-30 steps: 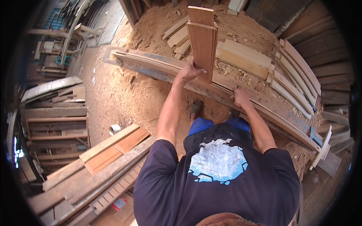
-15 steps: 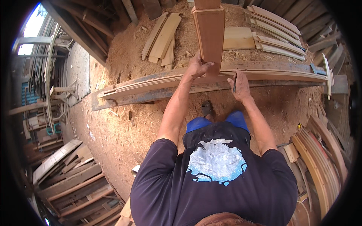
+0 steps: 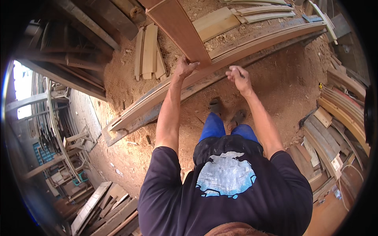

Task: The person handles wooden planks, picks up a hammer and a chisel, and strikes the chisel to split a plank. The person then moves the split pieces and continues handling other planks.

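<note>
A wide reddish-brown board [image 3: 179, 29] extends away from me, its near end resting across a long grooved wooden plank [image 3: 271, 42]. My left hand [image 3: 186, 68] is closed on the left edge of that board near its end, thumb on top and fingers partly hidden below. Just right of the board's end, my right hand [image 3: 240, 78] is raised in front of the long plank, apart from it. Its fingers are curled around a thin dark pencil [image 3: 241, 75], of which only a short piece shows.
Beneath the long plank runs a rough, weathered beam [image 3: 157, 114]. Pale boards [image 3: 149, 51] lie on the sawdust-covered ground beyond it, with more light planks [image 3: 264, 13] at the far right. Stacked timber [image 3: 102, 212] sits at lower left, and long curved boards [image 3: 342, 112] lie at right.
The view has turned, so the plank now slants up to the right. My right hand has come away from the plank toward me, fingers more curled. My left hand keeps hold of the board.
</note>
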The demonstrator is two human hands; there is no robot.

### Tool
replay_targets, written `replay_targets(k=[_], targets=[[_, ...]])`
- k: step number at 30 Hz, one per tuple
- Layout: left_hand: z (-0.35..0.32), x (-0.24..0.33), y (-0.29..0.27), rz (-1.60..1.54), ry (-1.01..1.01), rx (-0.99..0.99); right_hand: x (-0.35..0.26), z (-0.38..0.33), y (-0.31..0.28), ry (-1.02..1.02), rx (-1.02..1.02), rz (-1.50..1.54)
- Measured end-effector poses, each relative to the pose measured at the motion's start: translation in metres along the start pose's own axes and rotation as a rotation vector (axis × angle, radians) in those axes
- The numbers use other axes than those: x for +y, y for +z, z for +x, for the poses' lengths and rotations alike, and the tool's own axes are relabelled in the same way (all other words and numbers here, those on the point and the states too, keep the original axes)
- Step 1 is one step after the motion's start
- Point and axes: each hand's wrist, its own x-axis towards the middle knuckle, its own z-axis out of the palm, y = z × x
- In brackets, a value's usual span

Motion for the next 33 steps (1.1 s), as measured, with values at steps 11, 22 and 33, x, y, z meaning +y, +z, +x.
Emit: replay_targets(k=[11, 22, 33], targets=[[0.011, -0.085, 0.001, 0.079, 0.12, -0.289, -0.022, 0.164, 0.042, -0.127, -0.01, 0.495], [0.012, -0.109, 0.013, -0.014, 0.296, -0.173, 0.03, 0.167, 0.113, -0.05, -0.099, 0.519], [0.012, -0.077, 0.028, 0.287, 0.325, -0.006, 0.019, 0.192, 0.099, -0.127, -0.063, 0.65]])
